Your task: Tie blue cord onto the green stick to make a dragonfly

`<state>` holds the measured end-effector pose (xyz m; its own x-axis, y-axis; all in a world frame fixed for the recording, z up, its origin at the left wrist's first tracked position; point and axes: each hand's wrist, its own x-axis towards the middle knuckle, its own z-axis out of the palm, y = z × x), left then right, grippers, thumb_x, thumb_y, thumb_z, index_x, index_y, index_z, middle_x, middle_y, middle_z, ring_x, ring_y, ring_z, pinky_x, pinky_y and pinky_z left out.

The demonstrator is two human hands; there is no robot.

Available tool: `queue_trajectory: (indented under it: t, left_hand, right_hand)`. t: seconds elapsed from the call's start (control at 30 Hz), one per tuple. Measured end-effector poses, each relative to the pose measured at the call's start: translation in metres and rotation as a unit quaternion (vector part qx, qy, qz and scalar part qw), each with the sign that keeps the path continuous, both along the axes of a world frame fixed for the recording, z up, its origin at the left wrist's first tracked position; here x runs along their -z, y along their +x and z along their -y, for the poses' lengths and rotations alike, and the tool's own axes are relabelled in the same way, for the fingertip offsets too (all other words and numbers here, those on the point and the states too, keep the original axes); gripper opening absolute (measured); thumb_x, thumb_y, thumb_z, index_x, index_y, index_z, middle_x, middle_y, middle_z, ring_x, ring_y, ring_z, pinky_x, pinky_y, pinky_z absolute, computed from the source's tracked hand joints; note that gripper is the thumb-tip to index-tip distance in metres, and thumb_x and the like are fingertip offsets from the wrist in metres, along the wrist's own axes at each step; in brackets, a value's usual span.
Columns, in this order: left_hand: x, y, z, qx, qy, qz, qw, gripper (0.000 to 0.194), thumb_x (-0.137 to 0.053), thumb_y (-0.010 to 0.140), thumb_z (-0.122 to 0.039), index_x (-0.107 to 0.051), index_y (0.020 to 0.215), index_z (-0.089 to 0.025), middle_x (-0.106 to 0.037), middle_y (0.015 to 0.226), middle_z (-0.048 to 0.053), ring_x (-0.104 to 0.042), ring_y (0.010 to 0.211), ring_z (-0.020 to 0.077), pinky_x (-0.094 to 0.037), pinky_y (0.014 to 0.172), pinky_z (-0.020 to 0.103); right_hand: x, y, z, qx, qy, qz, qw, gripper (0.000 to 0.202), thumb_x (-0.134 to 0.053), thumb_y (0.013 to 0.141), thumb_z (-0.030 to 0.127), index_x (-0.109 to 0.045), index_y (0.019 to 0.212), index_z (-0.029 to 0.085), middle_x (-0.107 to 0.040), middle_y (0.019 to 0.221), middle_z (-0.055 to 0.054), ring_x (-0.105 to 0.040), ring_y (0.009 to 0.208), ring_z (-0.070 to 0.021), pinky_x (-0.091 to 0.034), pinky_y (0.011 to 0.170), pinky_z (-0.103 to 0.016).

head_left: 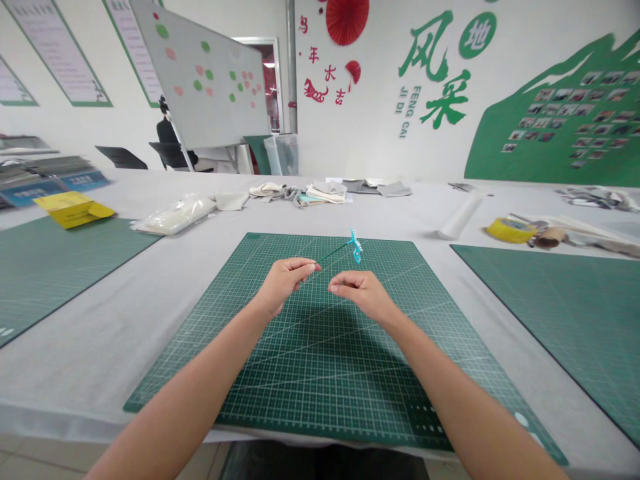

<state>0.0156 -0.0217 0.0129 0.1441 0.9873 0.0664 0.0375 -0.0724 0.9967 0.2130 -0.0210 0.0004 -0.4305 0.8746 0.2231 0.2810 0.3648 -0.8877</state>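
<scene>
The left hand (284, 281) pinches a thin green stem (334, 252) between closed fingers, lifting its blue tip (356, 245) above the cutting mat (320, 360) near the far edge. The right hand (361, 291), fingers curled shut, holds nothing visible.

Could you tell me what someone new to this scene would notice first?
Most striking are the two bare hands meeting over the middle green cutting mat: the left hand pinches a thin green stem tipped with a small turquoise ornament, and the right hand is curled shut beside it. Behind, on the grey table, a yellow tape roll lies at right.
</scene>
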Motion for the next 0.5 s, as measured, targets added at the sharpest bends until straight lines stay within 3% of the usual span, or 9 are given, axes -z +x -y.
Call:
queue_trajectory:
  t: [0.3, 0.5]
  left_hand:
    - [-0.0009, 0.0019, -0.0006, -0.031, 0.032, -0.066, 0.997, 0.023, -0.062, 0.075, -0.032, -0.073, 0.084, -0.014, -0.062, 0.062, 0.002, -0.044, 0.053, 0.0096, -0.032, 0.050, 0.023]
    - [0.0050, -0.0003, -0.0043, -0.027, 0.121, -0.161, 0.979, 0.020, -0.058, 0.079, -0.029, -0.073, 0.082, -0.017, -0.072, 0.085, 0.004, -0.063, 0.082, 0.0178, -0.045, 0.076, 0.029]
  right_hand:
    - [-0.0069, -0.0012, 0.0065, -0.007, 0.018, -0.006, 1.000, 0.019, -0.059, 0.080, 0.032, -0.064, 0.070, 0.018, -0.047, 0.059, 0.003, -0.035, 0.054, -0.0096, -0.028, 0.054, -0.025]
    - [-0.0088, -0.0030, 0.0082, 0.000, 0.037, 0.011, 0.999, 0.020, -0.057, 0.081, 0.033, -0.064, 0.071, 0.018, -0.046, 0.057, 0.003, -0.035, 0.052, -0.0097, -0.028, 0.053, -0.025]
